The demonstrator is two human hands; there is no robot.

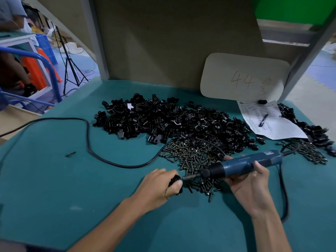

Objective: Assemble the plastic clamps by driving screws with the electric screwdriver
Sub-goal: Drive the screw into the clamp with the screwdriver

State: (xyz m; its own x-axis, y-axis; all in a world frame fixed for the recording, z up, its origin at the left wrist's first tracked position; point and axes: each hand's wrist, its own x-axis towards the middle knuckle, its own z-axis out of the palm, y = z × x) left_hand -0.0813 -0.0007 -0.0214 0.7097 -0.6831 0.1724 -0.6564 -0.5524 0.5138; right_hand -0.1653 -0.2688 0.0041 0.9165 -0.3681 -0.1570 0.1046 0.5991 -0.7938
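Left grip (160,186) curled tight round black plastic clamp (175,179), low over green worktop (54,188). Right grip (249,186) wrapped round blue electric screwdriver (243,165), tool held near level, bit tip met clamp. Screw heap (192,155) lay just behind tool; big clamp pile (163,119) beyond. Black cord (87,135) looped across worktop at left. Printed sheet (269,124) lay far right.

Clamp (174,179) mostly hidden by L hand (160,187); paper (272,124) txt too small.

One screwdriver (243,163), two hands (160,187) (250,186), one paper sheet (269,120)
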